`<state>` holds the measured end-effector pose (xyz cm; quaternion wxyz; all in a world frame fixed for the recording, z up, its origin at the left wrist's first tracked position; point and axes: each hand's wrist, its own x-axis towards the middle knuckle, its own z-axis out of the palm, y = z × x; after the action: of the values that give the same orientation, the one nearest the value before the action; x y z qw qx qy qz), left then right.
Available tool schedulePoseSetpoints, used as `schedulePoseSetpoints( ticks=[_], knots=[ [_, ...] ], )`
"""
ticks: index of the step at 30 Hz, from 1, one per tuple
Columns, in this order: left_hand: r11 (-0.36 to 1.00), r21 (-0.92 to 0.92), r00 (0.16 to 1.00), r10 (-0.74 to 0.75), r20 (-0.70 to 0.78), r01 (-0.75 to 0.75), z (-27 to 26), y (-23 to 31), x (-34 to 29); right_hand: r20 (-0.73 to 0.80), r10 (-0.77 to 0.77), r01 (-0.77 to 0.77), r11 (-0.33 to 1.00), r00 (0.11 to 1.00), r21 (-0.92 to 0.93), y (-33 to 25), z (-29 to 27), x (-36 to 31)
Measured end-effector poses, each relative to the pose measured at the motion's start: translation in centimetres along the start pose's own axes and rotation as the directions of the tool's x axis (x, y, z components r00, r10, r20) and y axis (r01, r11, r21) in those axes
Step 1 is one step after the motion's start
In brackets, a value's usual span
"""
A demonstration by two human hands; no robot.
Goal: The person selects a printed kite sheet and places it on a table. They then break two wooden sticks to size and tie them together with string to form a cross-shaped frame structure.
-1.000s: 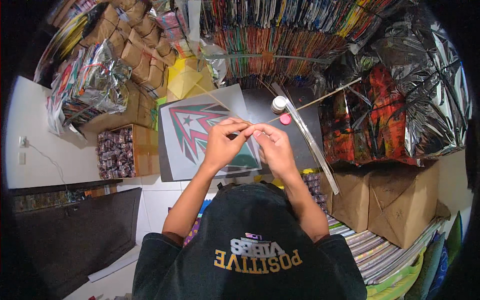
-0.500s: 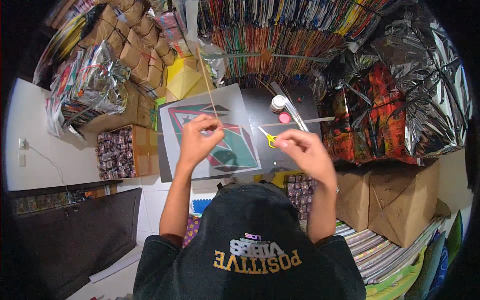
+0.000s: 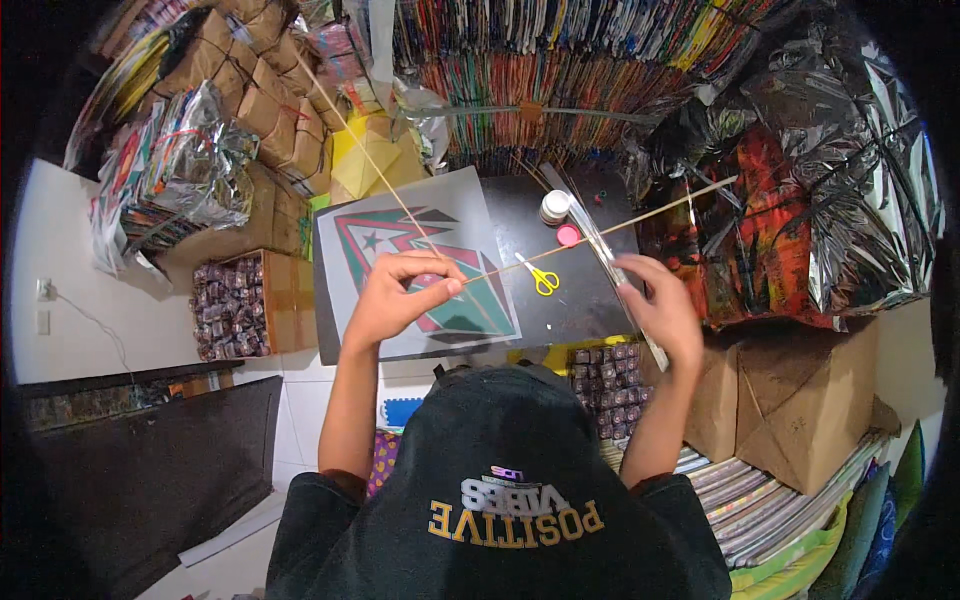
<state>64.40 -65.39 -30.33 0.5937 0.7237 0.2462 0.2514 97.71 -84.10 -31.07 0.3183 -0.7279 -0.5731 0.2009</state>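
Two thin bamboo sticks meet in my left hand (image 3: pixel 408 298), its thumb and finger pinched where they cross. One stick (image 3: pixel 360 146) slants up and left over the sheet; the other stick (image 3: pixel 640 216) reaches up to the right. Under this hand lies a translucent white sheet (image 3: pixel 350 320) with a red, green and black angular design and a star. My right hand (image 3: pixel 662 312), somewhat blurred, is over the table's right side, fingers loosely bent and apart, by a long silvery strip (image 3: pixel 594 238). Yellow-handled scissors (image 3: pixel 545 281) lie between my hands.
A white jar (image 3: pixel 554 208) and a pink lid (image 3: pixel 568 235) stand on the dark table (image 3: pixel 560 315). Bundled colourful sheets (image 3: pixel 540 90) rise behind it. Dark plastic-wrapped bundles (image 3: pixel 770 230) and cardboard boxes (image 3: pixel 800 400) are on the right. A box of small packets (image 3: pixel 232 308) sits left.
My right hand has moved right and slightly down, away from the scissors. The sticks have swung: one tip now points farther left, the other higher right. My left hand has dropped slightly.
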Motion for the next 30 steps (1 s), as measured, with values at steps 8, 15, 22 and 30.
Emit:
schedulePoseSetpoints(
  ticks=[8,15,22,30],
  knots=[
    [0.978,-0.206,0.996,0.02,-0.092,-0.039,3.1,1.4,1.7,0.202,-0.216,-0.059,0.531,0.955,0.846,-7.2,9.5,2.3],
    [0.954,-0.299,0.944,-0.107,-0.313,0.009,3.2,0.9,1.8,0.354,-0.156,-0.31,0.25,0.922,0.917,-7.6,12.9,0.8],
    [0.984,0.147,0.947,0.144,-0.287,-0.105,3.9,-0.4,2.1,0.307,-0.122,-0.233,0.414,0.944,0.88,-11.5,11.5,0.0],
    [0.93,0.279,0.934,0.298,-0.195,-0.239,6.9,-0.1,0.7,0.346,0.034,-0.348,0.066,0.938,0.935,-11.4,9.0,1.8]
  ],
)
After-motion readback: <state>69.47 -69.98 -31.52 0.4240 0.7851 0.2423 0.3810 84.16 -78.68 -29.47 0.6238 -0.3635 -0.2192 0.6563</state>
